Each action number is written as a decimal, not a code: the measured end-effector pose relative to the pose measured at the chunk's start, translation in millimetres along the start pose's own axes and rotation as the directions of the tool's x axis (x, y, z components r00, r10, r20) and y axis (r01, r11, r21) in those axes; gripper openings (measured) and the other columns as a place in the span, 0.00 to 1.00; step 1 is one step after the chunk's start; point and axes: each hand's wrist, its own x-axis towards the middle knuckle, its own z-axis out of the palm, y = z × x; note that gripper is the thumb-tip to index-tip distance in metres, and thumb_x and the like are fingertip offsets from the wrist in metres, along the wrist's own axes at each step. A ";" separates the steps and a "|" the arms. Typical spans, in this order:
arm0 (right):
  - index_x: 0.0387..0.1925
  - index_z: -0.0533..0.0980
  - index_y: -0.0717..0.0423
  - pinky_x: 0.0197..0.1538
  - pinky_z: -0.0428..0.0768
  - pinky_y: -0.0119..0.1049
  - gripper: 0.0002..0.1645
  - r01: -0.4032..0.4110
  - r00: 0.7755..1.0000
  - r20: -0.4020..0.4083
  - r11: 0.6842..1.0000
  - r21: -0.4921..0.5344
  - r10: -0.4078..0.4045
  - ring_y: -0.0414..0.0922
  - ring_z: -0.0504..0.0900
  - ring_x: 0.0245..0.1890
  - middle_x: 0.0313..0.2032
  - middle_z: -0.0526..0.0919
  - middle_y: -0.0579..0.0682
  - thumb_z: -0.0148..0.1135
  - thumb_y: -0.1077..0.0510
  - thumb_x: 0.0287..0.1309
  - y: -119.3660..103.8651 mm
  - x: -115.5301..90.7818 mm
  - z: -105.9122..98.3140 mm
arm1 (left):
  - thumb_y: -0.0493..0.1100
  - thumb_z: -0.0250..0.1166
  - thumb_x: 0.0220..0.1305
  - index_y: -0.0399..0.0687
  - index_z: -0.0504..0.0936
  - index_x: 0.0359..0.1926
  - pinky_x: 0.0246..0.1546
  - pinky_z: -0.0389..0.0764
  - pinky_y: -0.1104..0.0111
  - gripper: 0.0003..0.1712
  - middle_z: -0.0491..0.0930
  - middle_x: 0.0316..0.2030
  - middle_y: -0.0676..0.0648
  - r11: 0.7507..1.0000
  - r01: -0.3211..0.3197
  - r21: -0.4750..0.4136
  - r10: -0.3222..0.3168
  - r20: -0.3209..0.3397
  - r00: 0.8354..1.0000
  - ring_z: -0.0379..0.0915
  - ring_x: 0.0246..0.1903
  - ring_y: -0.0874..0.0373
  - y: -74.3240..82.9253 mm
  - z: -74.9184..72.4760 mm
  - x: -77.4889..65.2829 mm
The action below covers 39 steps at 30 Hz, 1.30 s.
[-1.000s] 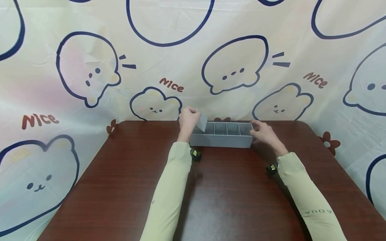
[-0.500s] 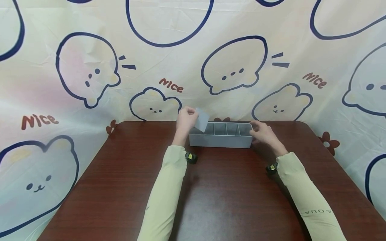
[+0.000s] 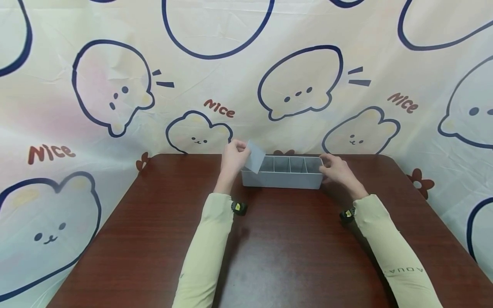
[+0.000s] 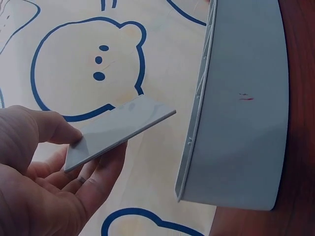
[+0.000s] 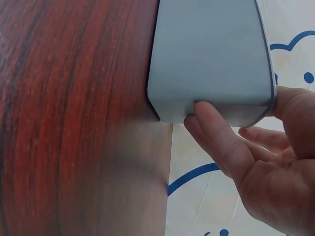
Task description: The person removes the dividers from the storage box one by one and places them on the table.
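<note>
A: ok so what were the hands up to?

B: Left hand [image 3: 233, 157] pinched a thin gray panel [image 3: 256, 157], tilted, at its 3 o'clock. Right hand [image 3: 340, 172] gripped one end of the gray box [image 3: 283, 180].

A: and the box sat where?

B: Roughly 4 o'clock from the left, 9 from the right, long axis 9-to-3 on the brown table [image 3: 154, 231]. Panel was apart from it, by the 9 o'clock end, so left was nearer there.
</note>
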 end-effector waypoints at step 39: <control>0.72 0.57 0.59 0.35 0.86 0.43 0.35 0.026 0.999 0.024 1.000 0.001 -0.026 0.49 0.87 0.31 0.57 0.73 0.73 0.51 0.58 0.66 1.4 1.5 -4.8 | 0.43 0.59 0.65 0.45 0.79 0.46 0.43 0.82 0.57 0.11 0.83 0.42 0.43 0.985 -0.108 0.134 0.100 0.063 0.993 0.80 0.41 0.50 -24.1 25.0 -34.0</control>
